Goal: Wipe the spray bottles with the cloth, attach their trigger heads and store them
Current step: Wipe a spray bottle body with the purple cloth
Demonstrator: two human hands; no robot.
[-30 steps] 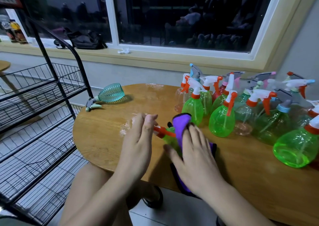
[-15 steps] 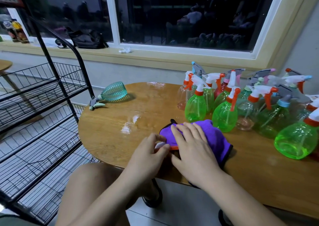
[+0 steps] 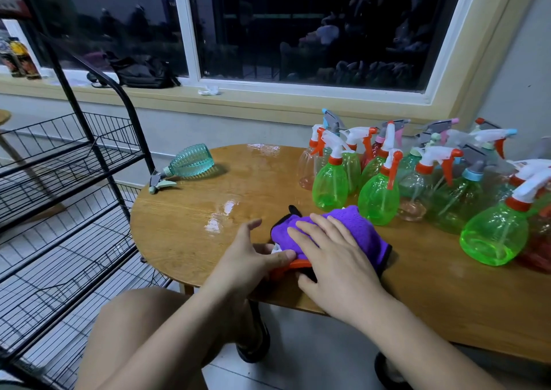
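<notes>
A purple cloth (image 3: 357, 228) lies over a spray bottle near the front edge of the round wooden table (image 3: 185, 225); the bottle's body is hidden. Only its orange and white trigger head (image 3: 299, 264) pokes out at the cloth's left. My left hand (image 3: 247, 261) holds that trigger head, thumb laid across it and index finger raised. My right hand (image 3: 334, 258) presses flat on the cloth with straight fingers. Several green, clear and red spray bottles (image 3: 331, 187) with trigger heads on stand bunched at the right.
A teal ribbed spray bottle (image 3: 190, 160) lies on its side at the table's far left. A black wire shelf rack (image 3: 74, 163) stands left of the table. A large green bottle (image 3: 495, 234) stands close on the right. My knee is under the table edge.
The bottle went from raised and tilted to lying flat on the table under the cloth. My right hand flattened on top, and my left hand came down with the trigger head.
</notes>
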